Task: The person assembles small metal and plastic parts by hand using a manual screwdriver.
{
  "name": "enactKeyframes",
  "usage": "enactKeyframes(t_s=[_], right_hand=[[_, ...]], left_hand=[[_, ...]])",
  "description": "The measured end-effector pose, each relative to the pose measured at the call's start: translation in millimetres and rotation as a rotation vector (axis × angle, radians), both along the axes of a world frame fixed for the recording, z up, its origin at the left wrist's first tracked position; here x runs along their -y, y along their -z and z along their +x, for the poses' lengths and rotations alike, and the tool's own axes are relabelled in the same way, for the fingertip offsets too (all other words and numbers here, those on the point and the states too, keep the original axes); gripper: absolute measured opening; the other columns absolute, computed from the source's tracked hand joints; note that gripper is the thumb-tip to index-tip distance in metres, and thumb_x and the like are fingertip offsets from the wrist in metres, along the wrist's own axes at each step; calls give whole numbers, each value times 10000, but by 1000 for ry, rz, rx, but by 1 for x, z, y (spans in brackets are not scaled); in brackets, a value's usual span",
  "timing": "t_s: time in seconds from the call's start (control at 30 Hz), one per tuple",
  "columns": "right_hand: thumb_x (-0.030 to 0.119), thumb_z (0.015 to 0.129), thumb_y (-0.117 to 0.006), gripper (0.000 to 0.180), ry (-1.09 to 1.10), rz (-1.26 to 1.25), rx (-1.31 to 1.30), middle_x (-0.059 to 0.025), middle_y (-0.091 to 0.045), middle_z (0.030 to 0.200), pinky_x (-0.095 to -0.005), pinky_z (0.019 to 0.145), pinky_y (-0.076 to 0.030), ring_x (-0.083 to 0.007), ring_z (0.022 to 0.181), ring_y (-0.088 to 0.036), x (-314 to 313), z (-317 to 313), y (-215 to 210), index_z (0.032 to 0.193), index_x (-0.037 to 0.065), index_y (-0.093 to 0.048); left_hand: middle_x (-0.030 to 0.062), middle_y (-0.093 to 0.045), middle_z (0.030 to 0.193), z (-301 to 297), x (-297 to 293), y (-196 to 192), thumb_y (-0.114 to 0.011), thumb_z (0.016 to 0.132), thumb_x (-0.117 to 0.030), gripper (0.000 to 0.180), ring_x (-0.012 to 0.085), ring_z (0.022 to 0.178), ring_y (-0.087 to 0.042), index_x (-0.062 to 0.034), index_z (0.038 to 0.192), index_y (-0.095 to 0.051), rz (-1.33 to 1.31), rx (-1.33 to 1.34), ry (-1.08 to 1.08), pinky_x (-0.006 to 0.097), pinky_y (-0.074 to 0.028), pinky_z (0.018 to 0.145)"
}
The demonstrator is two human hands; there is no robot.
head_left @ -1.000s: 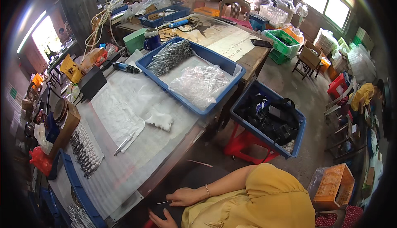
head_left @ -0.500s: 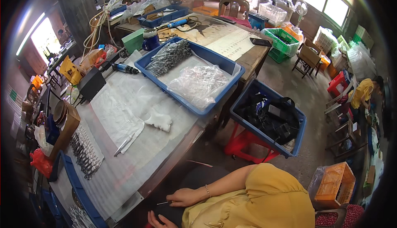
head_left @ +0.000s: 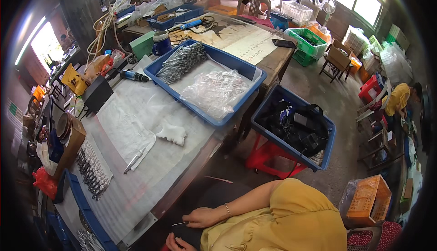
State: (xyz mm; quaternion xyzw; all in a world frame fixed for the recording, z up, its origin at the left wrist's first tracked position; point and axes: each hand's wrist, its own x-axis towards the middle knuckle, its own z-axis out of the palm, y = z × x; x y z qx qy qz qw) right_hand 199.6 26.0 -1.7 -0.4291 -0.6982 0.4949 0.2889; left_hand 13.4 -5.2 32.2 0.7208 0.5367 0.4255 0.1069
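Observation:
My right hand (head_left: 203,217), with a beaded bracelet at its wrist, is closed around a thin metal rod (head_left: 179,224) whose end sticks out to the left over my dark lap. Just below, at the lower edge, my left hand (head_left: 180,243) shows only in part. Its fingers are loosely bent and apart, with nothing visible in them. On the covered table (head_left: 182,160) beside me lie a slim silver tool (head_left: 134,161) and a crumpled white piece (head_left: 172,134). Rows of dark metal parts with white ends (head_left: 93,169) lie farther left.
A blue tray (head_left: 218,123) on the table holds metal parts and a clear plastic bag. Another blue bin (head_left: 331,151), full of black items, rests on a red stool (head_left: 268,160). An orange crate (head_left: 371,201) stands behind right. A person in yellow (head_left: 397,98) bends at far right.
The view has shifted slightly. My left hand's fingers have drawn a little closer together; my right hand keeps the rod in nearly the same place.

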Motion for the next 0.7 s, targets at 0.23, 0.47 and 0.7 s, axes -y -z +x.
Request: enactKeyframes(t_s=[0.23,0.47,0.7], right_hand=[[288,958,-495,264,-7,7,-51,-207,-613,764,-475,649,-462,-414,747,-607,1,-1,0,984,25,-499],[281,958,-485,260,-40,29,-87,-218,-592,742,-484,645,-452,-420,725,-593,2,1,-6,968,22,-492],[281,948,-496,261,-39,-4,-61,-212,-589,734,-483,638,-446,-414,724,-592,1,0,0,949,21,-499]], left_hand=[[217,-635,1022,3,1,-3,-518,941,-69,200,370,948,-600,76,1016,-635,-46,23,6,436,-477,871],[218,-635,1025,4,0,0,-509,920,-47,201,377,950,-597,69,1024,-636,-54,28,19,443,-469,882],[217,-634,1033,5,-1,1,-477,912,-56,232,376,946,-601,63,1030,-637,-69,66,47,445,-478,870]])
